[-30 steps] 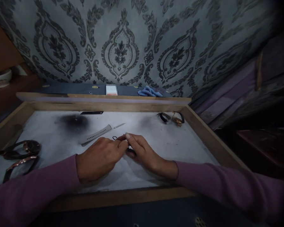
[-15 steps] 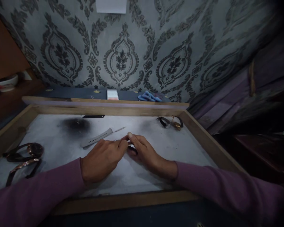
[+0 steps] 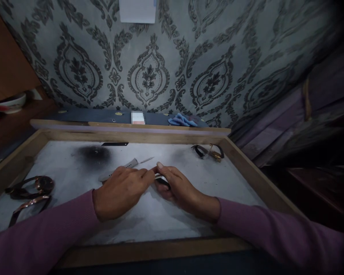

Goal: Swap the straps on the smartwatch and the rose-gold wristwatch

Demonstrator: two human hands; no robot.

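One left hand (image 3: 124, 193), grip unclear, now hides more grey perforated strap (image 3: 132, 163) inside the white worktop's (image 3: 229, 191) edges, seemingly working the rounded black-and-silver object (image 3: 163, 181) the right hand (image 3: 182, 189) clamps.

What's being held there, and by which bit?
A small dark, shiny-edged thing, in the right grip; too much is covered to tell which part.
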